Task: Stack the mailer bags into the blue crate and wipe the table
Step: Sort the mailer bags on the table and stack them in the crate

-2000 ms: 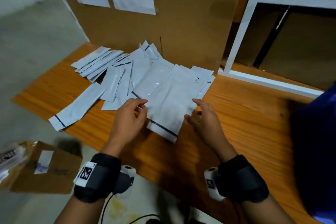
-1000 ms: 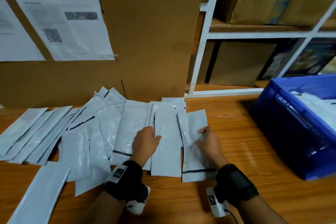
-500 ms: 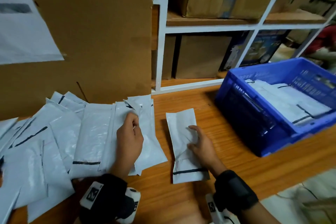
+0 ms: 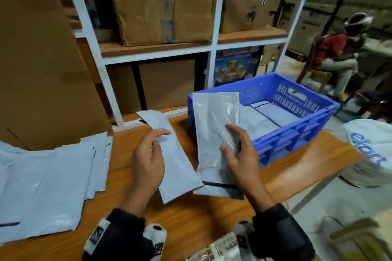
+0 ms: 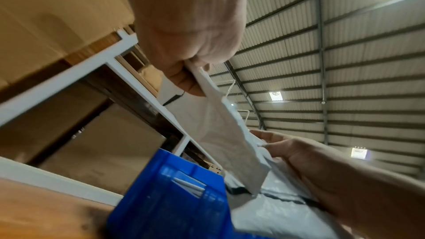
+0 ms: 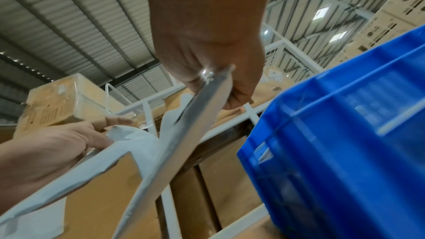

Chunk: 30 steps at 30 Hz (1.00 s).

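Both hands are raised above the table, each grasping one mailer bag. Left hand (image 4: 148, 159) pinches a long white mailer bag (image 4: 176, 167) between thumb and curled fingers; this bag slants from upper left to lower right, its far end pointing toward the shelving. Right hand (image 4: 239, 154) grips a greyer, glossy mailer bag (image 4: 214, 121) held nearly upright, thumb on its near face and fingers behind, with a dark strip across its lower end. The lower corners of the two bags overlap between the hands. In the left wrist view, the left hand (image 5: 190, 30) clamps the edge of its bag (image 5: 225, 134); in the right wrist view, the right hand (image 6: 207, 46) holds its bag (image 6: 184, 134) edge-on.

Just behind the upright bag stands the blue crate (image 4: 297, 133), at the right end of the table, with several mailer bags (image 4: 265, 116) lying flat inside. To the left, a spread of loose mailer bags (image 4: 48, 186) covers the wooden table (image 4: 191, 218), which shows an orange-brown grain.

Behind the table rises a white-framed shelf unit (image 4: 214, 48) loaded with cardboard boxes (image 4: 161, 2), and a large cardboard sheet (image 4: 42, 70) leans at the left. At the far right a seated person in a red top (image 4: 333, 48) is visible. Both wrist views show a corrugated metal roof (image 5: 345, 61).
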Each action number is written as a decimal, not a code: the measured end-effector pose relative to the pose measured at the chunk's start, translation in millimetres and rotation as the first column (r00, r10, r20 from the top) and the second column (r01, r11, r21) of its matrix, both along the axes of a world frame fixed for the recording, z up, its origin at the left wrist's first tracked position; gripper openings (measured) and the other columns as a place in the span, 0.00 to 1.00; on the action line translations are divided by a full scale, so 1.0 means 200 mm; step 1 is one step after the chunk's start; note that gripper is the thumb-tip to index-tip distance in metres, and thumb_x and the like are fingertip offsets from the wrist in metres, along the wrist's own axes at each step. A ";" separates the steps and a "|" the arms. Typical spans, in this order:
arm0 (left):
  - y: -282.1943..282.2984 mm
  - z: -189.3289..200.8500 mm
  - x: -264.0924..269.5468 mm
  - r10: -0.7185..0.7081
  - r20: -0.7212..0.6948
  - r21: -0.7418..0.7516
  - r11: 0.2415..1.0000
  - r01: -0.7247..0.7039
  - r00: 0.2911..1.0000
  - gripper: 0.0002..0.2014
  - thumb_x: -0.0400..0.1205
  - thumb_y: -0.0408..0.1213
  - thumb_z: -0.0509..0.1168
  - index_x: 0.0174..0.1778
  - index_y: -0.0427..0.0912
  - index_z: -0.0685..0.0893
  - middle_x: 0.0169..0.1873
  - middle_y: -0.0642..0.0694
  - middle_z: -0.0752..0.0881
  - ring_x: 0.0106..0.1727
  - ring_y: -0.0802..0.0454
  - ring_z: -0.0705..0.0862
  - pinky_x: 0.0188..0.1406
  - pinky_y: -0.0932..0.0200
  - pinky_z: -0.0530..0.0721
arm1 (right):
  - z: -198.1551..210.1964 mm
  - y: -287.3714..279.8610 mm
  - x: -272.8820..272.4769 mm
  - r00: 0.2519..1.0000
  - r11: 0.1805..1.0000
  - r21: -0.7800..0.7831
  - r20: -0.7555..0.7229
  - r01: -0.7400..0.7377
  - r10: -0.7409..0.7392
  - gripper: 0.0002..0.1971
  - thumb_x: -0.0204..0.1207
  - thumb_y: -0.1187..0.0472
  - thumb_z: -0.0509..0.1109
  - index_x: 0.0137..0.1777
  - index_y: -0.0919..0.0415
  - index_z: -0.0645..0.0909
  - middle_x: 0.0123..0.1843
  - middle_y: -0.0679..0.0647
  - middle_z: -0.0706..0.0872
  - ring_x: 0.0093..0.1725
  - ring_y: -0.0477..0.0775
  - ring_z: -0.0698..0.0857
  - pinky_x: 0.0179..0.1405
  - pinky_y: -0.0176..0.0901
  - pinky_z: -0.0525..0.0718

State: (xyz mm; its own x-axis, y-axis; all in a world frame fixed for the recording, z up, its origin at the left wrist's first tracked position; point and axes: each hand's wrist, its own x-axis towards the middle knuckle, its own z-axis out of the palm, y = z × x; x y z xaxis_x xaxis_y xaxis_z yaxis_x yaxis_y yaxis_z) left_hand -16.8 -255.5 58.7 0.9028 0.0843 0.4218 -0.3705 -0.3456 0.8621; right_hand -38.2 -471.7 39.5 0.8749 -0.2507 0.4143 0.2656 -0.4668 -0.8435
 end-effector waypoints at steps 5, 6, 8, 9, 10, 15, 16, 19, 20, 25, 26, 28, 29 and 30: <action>-0.41 0.04 0.01 -0.063 -0.028 -0.017 0.998 0.062 0.998 0.17 0.89 0.29 0.56 0.67 0.50 0.84 0.61 0.66 0.81 0.65 0.68 0.78 0.57 0.76 0.76 | -0.01 -0.47 -0.05 0.996 0.997 0.005 0.046 0.078 -0.078 0.25 0.76 0.68 0.73 0.71 0.53 0.75 0.64 0.32 0.78 0.62 0.21 0.74 0.64 0.22 0.72; -0.48 0.05 0.01 -0.074 -0.028 -0.021 0.997 0.074 0.997 0.17 0.89 0.29 0.56 0.68 0.49 0.83 0.63 0.62 0.81 0.66 0.66 0.78 0.57 0.77 0.76 | -0.01 -0.56 -0.06 0.995 0.996 0.011 0.045 0.085 -0.086 0.25 0.76 0.69 0.73 0.72 0.54 0.75 0.65 0.35 0.79 0.63 0.23 0.75 0.66 0.23 0.72; -0.59 0.07 0.01 -0.101 -0.043 -0.043 0.994 0.099 0.994 0.18 0.88 0.29 0.56 0.67 0.52 0.83 0.64 0.62 0.81 0.66 0.65 0.79 0.58 0.74 0.78 | -0.01 -0.71 -0.08 0.993 0.995 0.015 0.047 0.104 -0.104 0.25 0.76 0.70 0.74 0.72 0.58 0.76 0.67 0.43 0.81 0.66 0.30 0.77 0.68 0.24 0.71; -0.64 0.09 0.02 -0.117 -0.055 -0.056 0.992 0.114 0.992 0.19 0.88 0.29 0.57 0.66 0.55 0.83 0.62 0.65 0.81 0.66 0.65 0.79 0.59 0.70 0.80 | 0.00 -0.79 -0.09 0.992 0.993 0.019 0.053 0.114 -0.115 0.25 0.76 0.71 0.74 0.72 0.59 0.75 0.68 0.45 0.81 0.67 0.34 0.78 0.68 0.25 0.71; -0.69 0.10 0.02 -0.126 -0.063 -0.058 0.991 0.123 0.990 0.19 0.88 0.29 0.57 0.65 0.56 0.83 0.61 0.68 0.81 0.65 0.66 0.79 0.60 0.67 0.81 | 0.01 -0.86 -0.09 0.990 0.992 0.029 0.062 0.122 -0.124 0.25 0.76 0.71 0.74 0.72 0.59 0.75 0.68 0.46 0.81 0.67 0.35 0.78 0.68 0.25 0.71; -0.84 0.19 0.16 -0.126 0.015 0.030 0.992 0.125 0.992 0.18 0.84 0.27 0.63 0.65 0.50 0.85 0.63 0.54 0.85 0.64 0.57 0.83 0.53 0.69 0.80 | 0.04 -1.17 -0.05 0.981 0.983 0.070 0.089 0.168 -0.174 0.24 0.75 0.72 0.73 0.71 0.62 0.77 0.67 0.46 0.82 0.62 0.20 0.75 0.64 0.18 0.71; -0.87 0.21 0.20 -0.126 0.034 0.044 0.991 0.125 0.991 0.17 0.84 0.27 0.64 0.64 0.51 0.86 0.62 0.53 0.86 0.63 0.58 0.83 0.54 0.68 0.81 | 0.04 -1.22 -0.02 0.979 0.982 0.078 0.093 0.173 -0.180 0.24 0.75 0.72 0.73 0.71 0.61 0.77 0.66 0.45 0.82 0.62 0.20 0.75 0.63 0.17 0.71; -0.96 0.25 0.33 -0.157 0.066 0.085 0.985 0.151 0.985 0.18 0.83 0.26 0.65 0.61 0.52 0.86 0.58 0.59 0.86 0.59 0.69 0.83 0.52 0.78 0.79 | 0.05 -1.36 0.08 0.978 0.979 0.086 0.085 0.182 -0.190 0.23 0.76 0.71 0.74 0.70 0.58 0.77 0.64 0.42 0.82 0.61 0.19 0.75 0.60 0.15 0.71; -0.99 0.26 0.37 -0.176 0.071 0.105 0.980 0.168 0.982 0.18 0.83 0.25 0.65 0.61 0.52 0.86 0.58 0.60 0.86 0.58 0.71 0.83 0.51 0.79 0.78 | 0.05 -1.40 0.13 0.977 0.980 0.070 0.085 0.188 -0.194 0.23 0.76 0.70 0.74 0.70 0.58 0.78 0.63 0.39 0.82 0.61 0.19 0.75 0.60 0.15 0.71; -1.19 0.34 0.64 -0.249 0.100 0.221 0.949 0.223 0.963 0.19 0.80 0.18 0.64 0.54 0.47 0.90 0.48 0.54 0.88 0.48 0.71 0.82 0.46 0.79 0.74 | 0.10 -1.60 0.37 0.977 0.980 0.007 0.072 0.199 -0.199 0.20 0.75 0.69 0.74 0.66 0.55 0.80 0.60 0.35 0.82 0.59 0.20 0.77 0.58 0.19 0.74; -1.23 0.36 0.70 -0.262 0.090 0.245 0.941 0.234 0.961 0.20 0.80 0.17 0.63 0.53 0.46 0.91 0.43 0.51 0.87 0.42 0.70 0.81 0.40 0.78 0.72 | 0.12 -1.64 0.41 0.980 0.982 -0.011 0.068 0.191 -0.190 0.20 0.75 0.70 0.74 0.65 0.55 0.80 0.59 0.37 0.83 0.58 0.19 0.77 0.57 0.17 0.72; -1.32 0.41 0.82 -0.292 0.048 0.317 0.911 0.263 0.955 0.21 0.80 0.17 0.62 0.51 0.48 0.92 0.35 0.47 0.83 0.32 0.62 0.77 0.31 0.72 0.69 | 0.16 -1.74 0.51 0.980 0.980 -0.064 0.064 0.190 -0.186 0.19 0.75 0.71 0.74 0.65 0.59 0.81 0.59 0.42 0.84 0.55 0.22 0.78 0.54 0.12 0.69; -1.36 0.43 0.87 -0.302 0.025 0.352 0.895 0.274 0.953 0.22 0.80 0.18 0.61 0.50 0.49 0.92 0.34 0.45 0.82 0.31 0.59 0.76 0.30 0.69 0.68 | 0.17 -1.80 0.56 0.980 0.976 -0.095 0.060 0.197 -0.192 0.18 0.75 0.72 0.74 0.64 0.60 0.82 0.58 0.43 0.84 0.54 0.24 0.78 0.54 0.12 0.69; -1.40 0.45 0.92 -0.308 0.006 0.384 0.879 0.283 0.951 0.22 0.80 0.18 0.61 0.50 0.50 0.92 0.36 0.45 0.84 0.32 0.58 0.77 0.32 0.67 0.70 | 0.18 -1.85 0.60 0.979 0.971 -0.126 0.052 0.204 -0.199 0.18 0.75 0.71 0.74 0.64 0.61 0.82 0.58 0.42 0.84 0.55 0.26 0.78 0.53 0.12 0.69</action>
